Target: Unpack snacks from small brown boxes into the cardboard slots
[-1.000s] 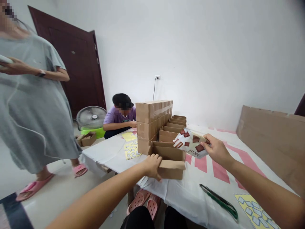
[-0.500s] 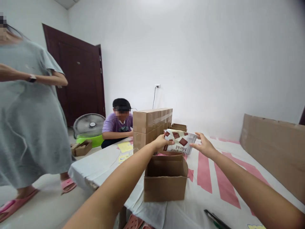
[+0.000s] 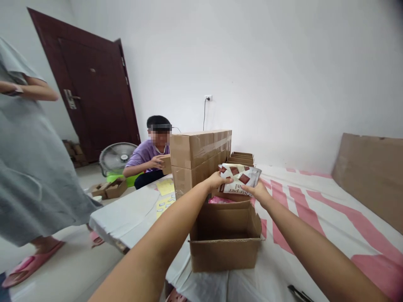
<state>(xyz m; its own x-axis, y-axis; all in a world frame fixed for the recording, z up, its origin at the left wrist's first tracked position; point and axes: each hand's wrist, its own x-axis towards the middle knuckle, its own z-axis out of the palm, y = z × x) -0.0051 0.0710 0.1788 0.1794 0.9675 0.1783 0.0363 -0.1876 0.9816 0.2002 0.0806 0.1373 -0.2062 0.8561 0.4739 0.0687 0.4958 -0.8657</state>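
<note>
Between my two hands is a white and brown printed food pouch [image 3: 241, 176], its lettering upside down from where I look. My left hand [image 3: 217, 181] grips its left edge, thumb across the front. On the other side my right hand [image 3: 255, 191] is closed on the lower right corner. Just nearer to me than the pouch stands an open cardboard box [image 3: 224, 256], its visible inside dark and the bottom partly hidden. Behind that box, some pink wrapping [image 3: 221, 200] shows under the pouch.
Taped cartons [image 3: 201, 151] are stacked left of my hands, with open boxes [image 3: 241, 158] behind. Yellow sheets [image 3: 165, 188] lie on the table's left; a dark tool [image 3: 299, 293] lies at front right. One person [image 3: 149, 155] crouches beyond holding a small box; another person [image 3: 28, 147] stands left.
My right hand has come in from beside the pouch and now grips its lower right. The crouching person now holds up a small box. The view has shifted slightly.
</note>
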